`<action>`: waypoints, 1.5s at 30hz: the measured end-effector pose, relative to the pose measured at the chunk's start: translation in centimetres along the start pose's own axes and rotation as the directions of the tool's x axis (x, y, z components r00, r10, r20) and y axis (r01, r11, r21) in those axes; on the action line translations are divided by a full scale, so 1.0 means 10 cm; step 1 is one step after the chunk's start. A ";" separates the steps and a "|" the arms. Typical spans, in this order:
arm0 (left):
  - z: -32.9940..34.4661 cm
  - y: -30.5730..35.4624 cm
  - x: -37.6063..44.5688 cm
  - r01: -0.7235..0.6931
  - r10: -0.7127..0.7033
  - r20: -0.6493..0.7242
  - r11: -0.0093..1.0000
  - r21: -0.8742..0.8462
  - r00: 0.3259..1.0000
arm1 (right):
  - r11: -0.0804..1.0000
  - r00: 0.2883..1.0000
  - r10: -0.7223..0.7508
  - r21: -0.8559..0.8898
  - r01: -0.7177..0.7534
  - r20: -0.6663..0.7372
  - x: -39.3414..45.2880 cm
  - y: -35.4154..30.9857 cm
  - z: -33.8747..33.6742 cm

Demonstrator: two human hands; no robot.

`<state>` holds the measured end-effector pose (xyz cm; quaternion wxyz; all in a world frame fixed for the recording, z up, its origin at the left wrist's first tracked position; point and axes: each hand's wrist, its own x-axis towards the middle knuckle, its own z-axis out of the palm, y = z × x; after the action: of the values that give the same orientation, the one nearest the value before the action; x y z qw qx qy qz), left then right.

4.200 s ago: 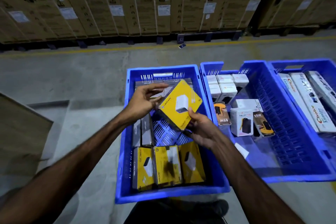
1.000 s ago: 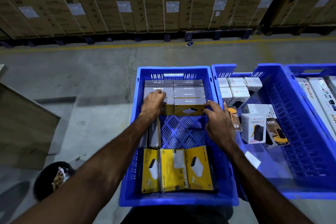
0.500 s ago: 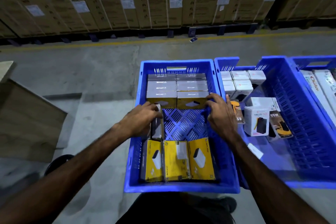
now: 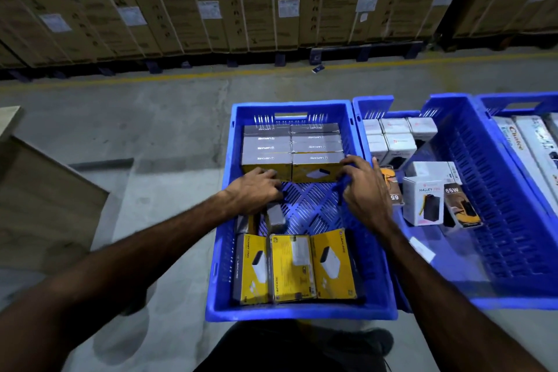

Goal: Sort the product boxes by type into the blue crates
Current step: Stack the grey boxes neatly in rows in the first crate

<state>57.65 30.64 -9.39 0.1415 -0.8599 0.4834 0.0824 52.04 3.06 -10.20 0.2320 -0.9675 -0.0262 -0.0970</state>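
The nearest blue crate (image 4: pixel 223 251) holds yellow-and-grey product boxes. A packed row of them (image 4: pixel 290 145) stands at its far end, and three lie face up (image 4: pixel 296 266) at its near end. My left hand (image 4: pixel 256 190) grips the top of a grey-edged box (image 4: pixel 276 217) standing on edge by the crate's left wall, its fingertips close to the row's front-left box. My right hand (image 4: pixel 362 190) curls round the right corner of the row's front-right yellow box (image 4: pixel 314 172).
A second blue crate (image 4: pixel 498 220) to the right holds white boxes (image 4: pixel 392 136), a Halley box (image 4: pixel 422 202) and 65W boxes (image 4: pixel 462 205). A third crate (image 4: pixel 513 103) further right has long white boxes. Stacked washing machine cartons (image 4: pixel 241 0) line the back. A cardboard box (image 4: pixel 45 205) sits left.
The yellow box I held 4.2 s ago now stands in the far row. Since 0.5 s ago my left hand has shifted up onto the upright grey-edged box, and my right-hand fingers have curled tighter.
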 end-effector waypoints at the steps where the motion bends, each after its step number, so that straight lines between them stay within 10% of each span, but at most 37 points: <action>1: 0.02 -0.03 0.02 0.012 -0.015 -0.051 0.999 -0.049 0.999 | 0.998 0.999 0.028 0.060 -0.026 -0.042 0.00 -0.01 -0.01; 8: -0.23 -0.07 0.28 0.111 -0.258 -0.191 0.823 -0.557 0.947 | 0.909 0.922 0.260 0.396 -0.133 -0.287 0.00 -0.01 -0.07; 34: 0.39 0.42 1.31 0.232 -0.326 -0.420 0.938 -0.259 0.847 | 0.910 0.893 0.340 0.344 -0.233 -0.295 0.02 -0.01 0.00; 45: 0.03 0.49 0.95 0.274 -0.581 -0.322 0.711 -0.648 0.748 | 0.914 0.903 0.328 0.334 -0.229 -0.278 0.02 -0.01 -0.02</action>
<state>58.41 20.61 -13.10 -0.2336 -0.9426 0.2348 -0.0432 52.19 3.02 -9.93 0.3857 -0.8859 0.1387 -0.2172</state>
